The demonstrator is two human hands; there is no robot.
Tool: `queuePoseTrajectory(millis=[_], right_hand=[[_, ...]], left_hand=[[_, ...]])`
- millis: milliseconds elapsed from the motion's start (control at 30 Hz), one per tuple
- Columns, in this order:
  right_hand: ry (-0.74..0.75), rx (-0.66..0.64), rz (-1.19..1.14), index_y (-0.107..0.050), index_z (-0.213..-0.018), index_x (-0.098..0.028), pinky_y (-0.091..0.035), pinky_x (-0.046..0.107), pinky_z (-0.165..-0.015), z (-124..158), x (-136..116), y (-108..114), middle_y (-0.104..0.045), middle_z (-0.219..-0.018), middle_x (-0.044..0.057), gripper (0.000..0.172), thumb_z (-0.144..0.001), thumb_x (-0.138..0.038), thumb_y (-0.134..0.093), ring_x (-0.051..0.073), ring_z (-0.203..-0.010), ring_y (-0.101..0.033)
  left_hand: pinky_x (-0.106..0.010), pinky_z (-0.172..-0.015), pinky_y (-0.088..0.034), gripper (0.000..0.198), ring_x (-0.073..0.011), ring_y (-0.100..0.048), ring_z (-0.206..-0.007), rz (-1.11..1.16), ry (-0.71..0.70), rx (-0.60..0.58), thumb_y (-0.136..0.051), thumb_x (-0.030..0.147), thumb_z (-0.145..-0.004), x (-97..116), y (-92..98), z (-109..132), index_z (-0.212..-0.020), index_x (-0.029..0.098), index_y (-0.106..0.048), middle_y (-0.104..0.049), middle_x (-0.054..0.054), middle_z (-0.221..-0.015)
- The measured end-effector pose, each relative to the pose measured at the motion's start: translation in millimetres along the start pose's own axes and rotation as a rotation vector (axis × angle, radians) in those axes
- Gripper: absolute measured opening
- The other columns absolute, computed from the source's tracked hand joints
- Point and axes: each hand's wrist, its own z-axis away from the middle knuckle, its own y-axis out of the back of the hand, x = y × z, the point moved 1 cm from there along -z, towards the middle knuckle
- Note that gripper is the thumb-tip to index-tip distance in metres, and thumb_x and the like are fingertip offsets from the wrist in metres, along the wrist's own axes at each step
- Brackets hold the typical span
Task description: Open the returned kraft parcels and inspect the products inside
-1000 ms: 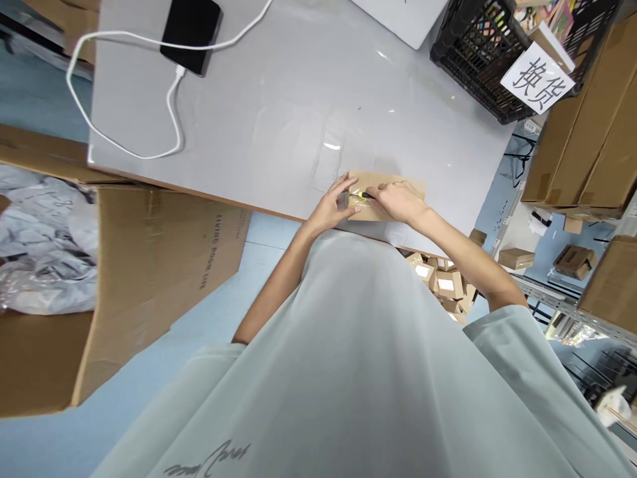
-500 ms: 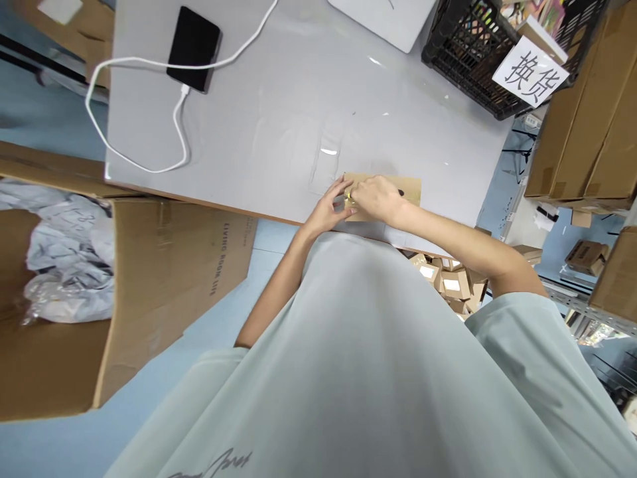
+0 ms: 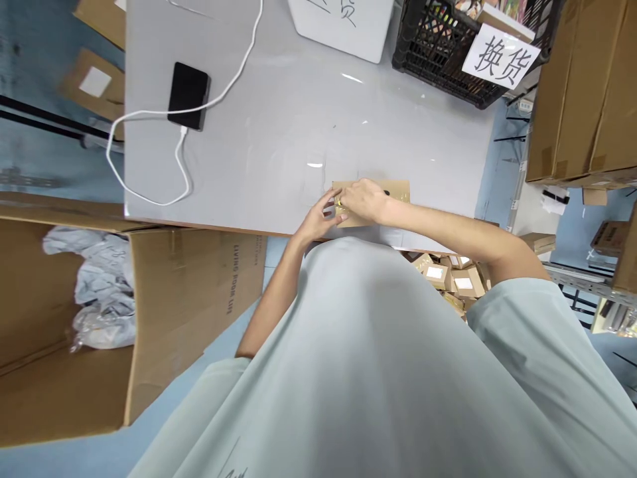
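Brought right hand (image 3: 362,200) leftward along small cardboard box (image 3: 401,192) since a second ago, now close up to left hand (image 3: 317,216). Steadying the box near the front edge of smooth grey counter (image 3: 239,166), left fingers and thumb spread apart at its left end. Gripping slim yellow-and-black tool (image 3: 387,192) in right fist, mostly hidden, dark butt poking out. Covering the box's middle that way, leaving matte brown card bare on the right and shiny clear tape on the left.

Farther left, flat black rectangular device (image 3: 188,95), plugged into looping white cable (image 3: 119,162). Beyond, smooth white bin (image 3: 343,30) and latticed black plastic crate (image 3: 432,56) with handwritten paper sign (image 3: 500,56). Off the counter at left, big open corrugated carton (image 3: 199,312), crumpled pale plastic bags (image 3: 104,285) inside. At right, heap of small boxes (image 3: 455,279), partly blocked by pale green shirt (image 3: 368,345); past those, tall brown cartons (image 3: 572,93).
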Motion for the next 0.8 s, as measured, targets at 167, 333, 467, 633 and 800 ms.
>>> queuePoseTrajectory(millis=[167,333,467,633,800], right_hand=[[-0.169,-0.012,-0.008,-0.084,-0.129,-0.011,-0.063,0.045,-0.102,17,15,-12,-0.089,-0.118,0.023,0.031,-0.112,-0.017,-0.059,0.037,-0.118,-0.085],[-0.272,-0.094,-0.062,-0.085,-0.136,-0.012,-0.06,0.046,-0.102,47,36,-27,-0.089,-0.122,0.024,0.042,-0.11,-0.008,-0.053,0.036,-0.119,-0.084],[-0.407,-0.173,-0.045,-0.088,-0.133,-0.014,-0.058,0.045,-0.096,97,65,-45,-0.089,-0.122,0.025,0.045,-0.111,-0.008,-0.049,0.038,-0.121,-0.083],[-0.547,-0.208,-0.075,-0.081,-0.15,-0.021,-0.051,0.047,-0.096,163,93,-68,-0.087,-0.128,0.025,0.046,-0.123,-0.03,-0.045,0.04,-0.121,-0.082],[-0.601,-0.137,-0.167,-0.074,-0.16,-0.027,-0.047,0.043,-0.092,182,101,-92,-0.084,-0.138,0.02,0.048,-0.126,-0.042,-0.043,0.037,-0.118,-0.08]], left_hand=[[-0.064,-0.122,-0.062,0.112,-0.0449,-0.064,-0.158,-0.039,-0.01,-0.044,-0.085,0.081,-0.089,4,-5.6,-4,-0.183,0.033,-0.046,-0.037,-0.022,-0.193],[-0.061,-0.119,-0.064,0.112,-0.0431,-0.067,-0.153,-0.009,-0.023,-0.034,-0.087,0.082,-0.088,10,-4.9,-4,-0.181,0.031,-0.049,-0.041,-0.022,-0.191],[-0.062,-0.12,-0.064,0.11,-0.0433,-0.067,-0.154,-0.016,-0.013,-0.031,-0.087,0.083,-0.087,12,-3.1,-3,-0.178,0.031,-0.052,-0.043,-0.021,-0.19],[-0.062,-0.121,-0.064,0.11,-0.0429,-0.067,-0.154,-0.008,-0.014,-0.049,-0.087,0.083,-0.089,12,-3.2,-4,-0.178,0.031,-0.052,-0.042,-0.021,-0.19],[-0.062,-0.117,-0.066,0.111,-0.0441,-0.067,-0.154,-0.024,-0.023,-0.065,-0.086,0.085,-0.089,12,-5.1,-7,-0.18,0.031,-0.049,-0.045,-0.022,-0.188]])
